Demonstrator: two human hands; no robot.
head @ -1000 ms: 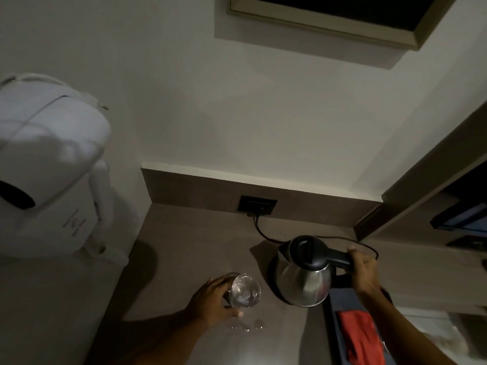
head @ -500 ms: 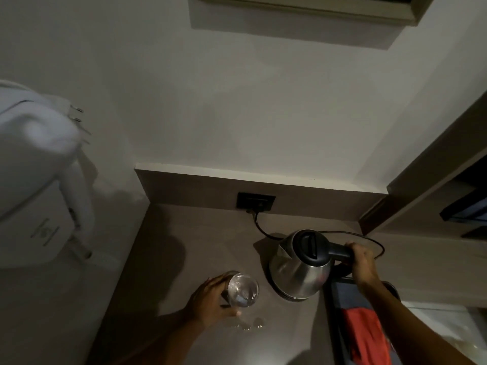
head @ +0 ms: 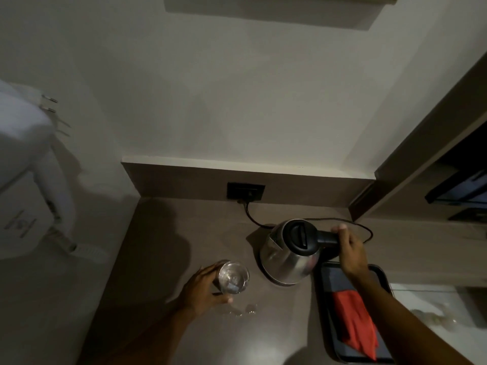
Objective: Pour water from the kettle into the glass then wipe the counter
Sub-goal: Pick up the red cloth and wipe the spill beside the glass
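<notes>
Kettle (head: 288, 255) now sits upright on the counter (head: 163, 248), lowered since a second ago; right hand (head: 351, 250) still grips its handle; left hand (head: 203, 288) stays wrapped around the glass (head: 234, 277); droplets (head: 243, 309) lie beside it.

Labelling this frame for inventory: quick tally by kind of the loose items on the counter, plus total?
Stainless steel electric kettle with black lid: 1
Clear drinking glass: 1
Dark rectangular tray: 1
Red folded cloth, lying on the tray: 1
Total: 4
</notes>
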